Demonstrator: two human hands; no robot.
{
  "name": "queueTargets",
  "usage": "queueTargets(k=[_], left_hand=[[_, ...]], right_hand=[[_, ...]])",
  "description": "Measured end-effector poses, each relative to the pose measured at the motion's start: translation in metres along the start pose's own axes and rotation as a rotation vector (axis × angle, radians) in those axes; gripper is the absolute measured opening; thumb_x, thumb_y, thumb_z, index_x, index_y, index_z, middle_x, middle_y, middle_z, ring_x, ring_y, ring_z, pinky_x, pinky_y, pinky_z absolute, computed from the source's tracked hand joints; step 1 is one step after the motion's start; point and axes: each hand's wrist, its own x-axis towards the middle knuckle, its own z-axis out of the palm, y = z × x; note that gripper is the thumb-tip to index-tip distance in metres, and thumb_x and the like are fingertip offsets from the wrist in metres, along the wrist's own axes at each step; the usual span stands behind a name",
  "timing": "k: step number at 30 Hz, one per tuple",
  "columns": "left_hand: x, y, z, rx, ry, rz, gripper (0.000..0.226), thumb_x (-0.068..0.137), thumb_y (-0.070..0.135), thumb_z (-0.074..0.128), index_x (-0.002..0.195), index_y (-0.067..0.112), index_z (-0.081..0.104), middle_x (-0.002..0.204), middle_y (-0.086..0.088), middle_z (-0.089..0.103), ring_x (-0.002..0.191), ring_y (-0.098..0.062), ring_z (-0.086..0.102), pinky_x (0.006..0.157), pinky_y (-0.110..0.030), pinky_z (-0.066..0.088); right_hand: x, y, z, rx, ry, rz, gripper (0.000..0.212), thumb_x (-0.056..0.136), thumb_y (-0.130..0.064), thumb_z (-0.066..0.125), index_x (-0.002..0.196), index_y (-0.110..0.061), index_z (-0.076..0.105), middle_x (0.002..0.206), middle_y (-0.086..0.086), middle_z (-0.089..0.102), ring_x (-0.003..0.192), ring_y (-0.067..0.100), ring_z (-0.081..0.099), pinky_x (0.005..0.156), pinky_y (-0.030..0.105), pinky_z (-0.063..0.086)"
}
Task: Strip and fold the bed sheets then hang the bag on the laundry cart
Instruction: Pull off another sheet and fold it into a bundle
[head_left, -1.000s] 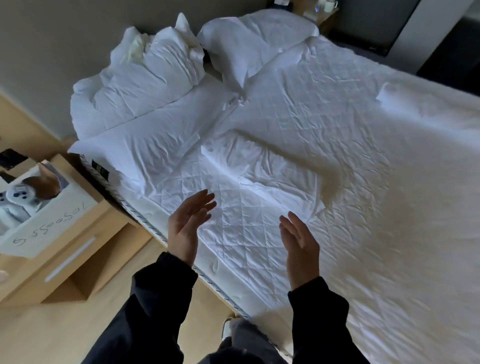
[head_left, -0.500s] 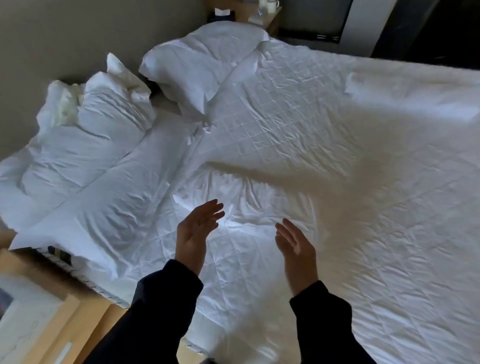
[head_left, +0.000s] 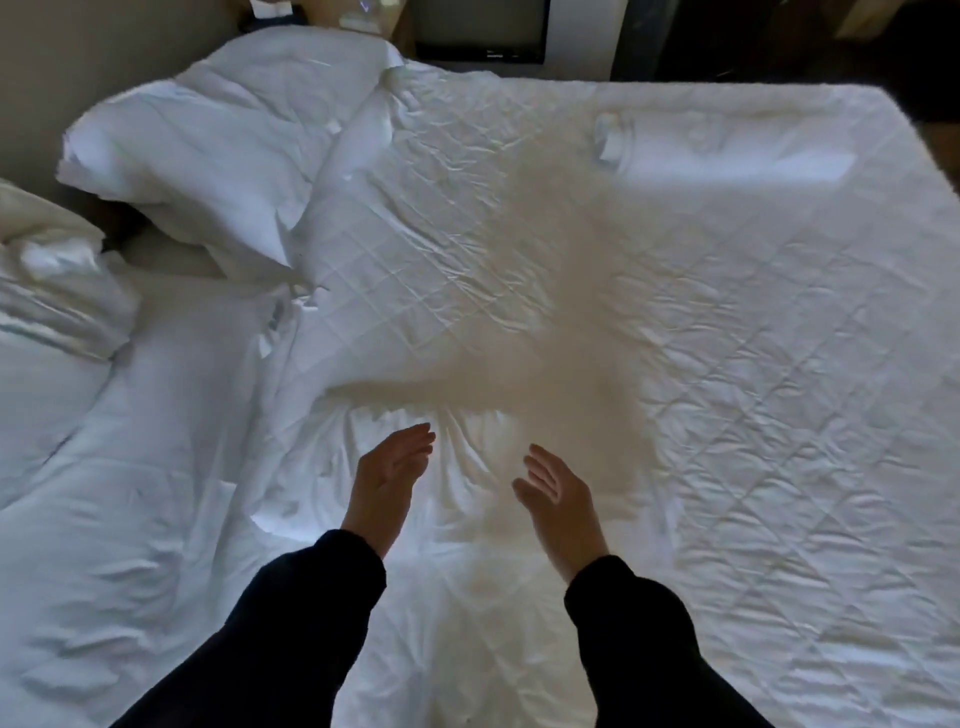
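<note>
Both hands reach out over the near part of the bed, palms turned toward each other with a gap between them. The left hand (head_left: 390, 475) has its fingers straight and close together, its grip fully loose and holding nothing. The right hand (head_left: 558, 501) is the same, fingers extended and its grip empty. Between and just beyond them lies a folded white sheet (head_left: 467, 457), wrinkled, resting on the quilted mattress pad (head_left: 753, 415) that covers the bed; whether either hand touches the sheet cannot be told. Dark sleeves (head_left: 311, 613) cover both arms to the wrists. A plump white pillow (head_left: 208, 156) sits at the head of the bed, with crumpled white linen (head_left: 57, 280) at the left edge. A second folded white bundle (head_left: 717, 150) lies well apart, near the far right corner.
</note>
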Motion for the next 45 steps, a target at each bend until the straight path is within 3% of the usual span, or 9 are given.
queueTargets(k=[6,9,12,19,26,32,36,39,45], left_hand=[[0.103,-0.08,-0.011,0.651,-0.192,-0.009,0.037,0.093,0.026,0.059,0.129,0.03,0.053,0.14,0.002,0.05,0.133,-0.018,0.042,0.112,-0.034,0.029],[0.136,-0.106,-0.008,1.003,-0.324,0.075,0.072,0.082,0.065,0.037,0.145,0.03,0.036,0.156,0.002,0.025,0.145,-0.017,0.019,0.116,-0.035,0.012],[0.167,-0.128,-0.011,1.215,-0.442,0.056,0.081,0.082,0.072,0.037,0.151,0.036,0.016,0.161,0.002,0.006,0.148,-0.018,0.001,0.118,-0.041,-0.001],[0.211,-0.132,-0.018,1.427,-0.556,-0.075,0.113,0.061,0.086,0.052,0.15,0.039,0.001,0.153,0.003,0.029,0.14,-0.026,0.025,0.115,-0.053,0.009],[0.195,-0.112,-0.015,1.476,-0.61,-0.005,0.115,0.052,0.086,0.057,0.147,0.041,0.01,0.128,0.001,0.043,0.116,-0.024,0.045,0.101,-0.039,0.032],[0.176,-0.075,-0.016,1.404,-0.838,-0.11,0.097,0.045,0.08,0.066,0.129,0.049,0.031,0.111,0.009,0.042,0.111,-0.023,0.045,0.099,-0.041,0.038],[0.139,-0.067,-0.017,1.338,-0.827,0.001,0.093,0.048,0.074,0.069,0.127,0.038,0.035,0.132,0.009,0.042,0.122,-0.02,0.046,0.105,-0.042,0.033],[0.1,-0.061,-0.018,1.409,-0.755,0.127,0.089,0.053,0.072,0.069,0.127,0.033,0.036,0.107,0.012,0.057,0.097,-0.014,0.058,0.084,-0.03,0.041],[0.01,-0.063,-0.028,1.594,-0.571,0.312,0.087,0.057,0.066,0.074,0.13,0.034,0.041,0.107,0.003,0.061,0.092,-0.021,0.063,0.085,-0.037,0.043]], right_hand=[[0.107,0.05,0.013,-0.593,-0.109,-0.069,0.065,0.09,-0.023,0.06,0.147,-0.018,0.032,0.155,0.004,0.029,0.143,0.015,0.026,0.113,0.024,0.019],[0.152,0.065,0.012,-0.967,-0.22,-0.128,0.072,0.092,-0.032,0.054,0.152,-0.024,0.016,0.161,0.007,-0.003,0.148,0.02,-0.001,0.117,0.032,0.003],[0.189,0.071,0.011,-1.191,-0.289,-0.145,0.076,0.092,-0.04,0.053,0.152,-0.025,0.009,0.161,0.008,-0.003,0.147,0.026,-0.004,0.117,0.042,-0.001],[0.236,0.071,0.007,-1.215,-0.392,-0.063,0.104,0.062,-0.065,0.069,0.147,-0.027,0.022,0.137,0.002,0.042,0.13,0.027,0.037,0.112,0.047,0.021],[0.217,0.045,0.021,-1.416,-0.454,-0.127,0.087,0.055,-0.062,0.076,0.125,-0.022,0.043,0.106,0.0,0.059,0.103,0.025,0.055,0.087,0.04,0.029],[0.177,0.025,0.014,-1.273,-0.565,-0.04,0.073,0.061,-0.049,0.076,0.122,-0.023,0.045,0.104,0.001,0.052,0.098,0.026,0.053,0.09,0.04,0.041],[0.135,0.018,0.015,-1.267,-0.554,-0.006,0.066,0.068,-0.038,0.076,0.118,-0.015,0.039,0.08,-0.002,0.053,0.071,0.023,0.056,0.062,0.032,0.043],[0.093,0.024,0.017,-1.339,-0.462,-0.132,0.064,0.075,-0.038,0.069,0.121,-0.011,0.034,0.08,0.0,0.057,0.071,0.027,0.057,0.069,0.034,0.039],[-0.008,0.054,0.026,-1.335,-0.255,-0.181,0.049,0.085,-0.03,0.061,0.124,-0.014,0.037,0.111,0.006,0.059,0.104,0.03,0.055,0.093,0.043,0.034]])
